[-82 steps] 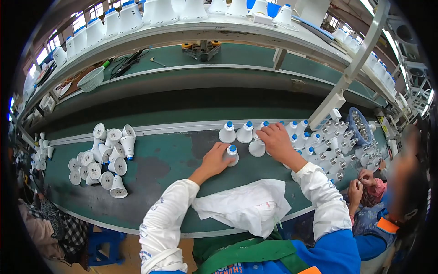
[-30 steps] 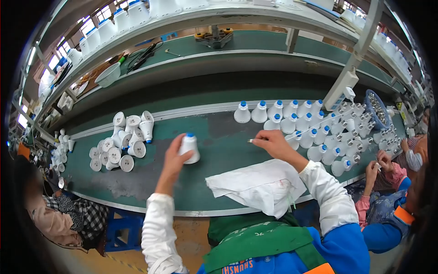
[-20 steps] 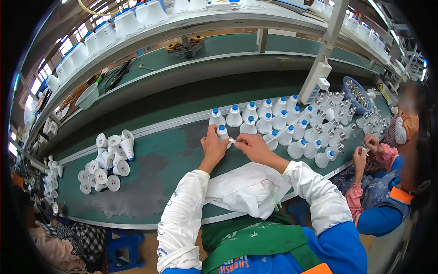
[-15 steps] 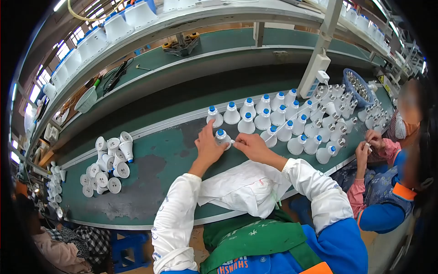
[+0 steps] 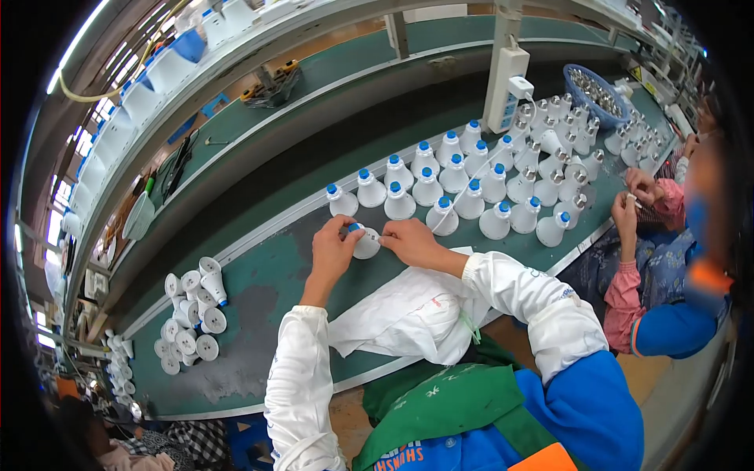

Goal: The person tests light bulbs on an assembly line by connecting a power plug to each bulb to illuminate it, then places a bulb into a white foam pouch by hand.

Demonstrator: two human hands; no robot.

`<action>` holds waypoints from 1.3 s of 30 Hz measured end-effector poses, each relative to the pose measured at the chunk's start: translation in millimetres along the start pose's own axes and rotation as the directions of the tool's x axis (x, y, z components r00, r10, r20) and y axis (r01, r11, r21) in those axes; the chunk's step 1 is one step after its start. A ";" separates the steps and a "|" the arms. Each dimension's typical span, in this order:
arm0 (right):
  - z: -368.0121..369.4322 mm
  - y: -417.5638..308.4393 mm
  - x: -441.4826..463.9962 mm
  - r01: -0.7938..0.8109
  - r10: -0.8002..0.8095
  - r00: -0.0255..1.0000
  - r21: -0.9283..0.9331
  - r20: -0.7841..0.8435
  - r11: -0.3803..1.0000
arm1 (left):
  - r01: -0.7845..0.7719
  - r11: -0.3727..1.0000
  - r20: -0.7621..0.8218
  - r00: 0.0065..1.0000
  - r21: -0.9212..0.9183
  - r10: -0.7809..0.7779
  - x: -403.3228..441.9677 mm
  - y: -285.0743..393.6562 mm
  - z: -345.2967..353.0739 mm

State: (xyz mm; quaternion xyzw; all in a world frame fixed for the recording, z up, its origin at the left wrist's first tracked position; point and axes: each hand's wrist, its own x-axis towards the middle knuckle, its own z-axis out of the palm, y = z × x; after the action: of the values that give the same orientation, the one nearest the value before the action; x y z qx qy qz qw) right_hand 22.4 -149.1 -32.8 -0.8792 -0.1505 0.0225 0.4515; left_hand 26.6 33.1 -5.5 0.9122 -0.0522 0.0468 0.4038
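Note:
My left hand (image 5: pixel 333 250) is closed around a white cone-shaped bulb housing (image 5: pixel 366 244) with a blue cap. The housing is tilted, its cap towards my left fingers and its wide end towards me. At its right side my right hand (image 5: pixel 414 242) has thumb and finger pinched together; whatever lies between them is too small to make out. Behind my hands stand rows of similar bulb housings (image 5: pixel 399 202), upright with blue caps. A white cloth bag (image 5: pixel 404 318) lies between my forearms at the near edge.
More bulb housings (image 5: pixel 186 341) lie in a pile on the left of the green bench (image 5: pixel 259 345). Metal-capped ones stand at right near a blue basket (image 5: pixel 572 77) of metal parts. A post with a power strip (image 5: pixel 509 90) rises behind. A co-worker's hands (image 5: pixel 635 196) are at right.
The bulb housing has gone from upright to tilted, its cap leaning towards my left hand. My right fingers have come up against its side. The whole view has shifted.

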 end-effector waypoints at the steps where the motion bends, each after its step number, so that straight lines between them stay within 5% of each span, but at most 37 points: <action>1: 1.2 0.8 2.2 -0.033 0.034 0.999 0.011 -0.016 0.999 | -0.005 1.000 0.009 1.000 0.008 0.005 0.8 -0.7 0.4; 9: 19.7 17.7 14.8 -0.047 0.054 0.996 0.096 -0.076 0.994 | -0.106 0.994 -0.025 0.994 -0.011 0.105 1.2 -3.8 4.4; 26: 17.5 20.7 22.3 -0.134 0.142 0.990 0.228 -0.016 0.964 | -0.055 0.997 0.029 0.998 -0.054 0.057 3.6 -6.8 5.0; 39: -2.9 14.8 43.9 -0.187 0.152 0.962 0.138 0.227 0.973 | -0.049 0.997 0.037 0.998 -0.056 0.051 4.4 -6.4 4.6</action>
State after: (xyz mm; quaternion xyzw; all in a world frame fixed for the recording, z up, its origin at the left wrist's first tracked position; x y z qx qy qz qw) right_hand 68.5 -147.0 -38.7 -0.8427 -0.1200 0.1680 0.4972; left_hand 32.0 33.7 -12.6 0.8998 -0.0842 0.0382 0.4265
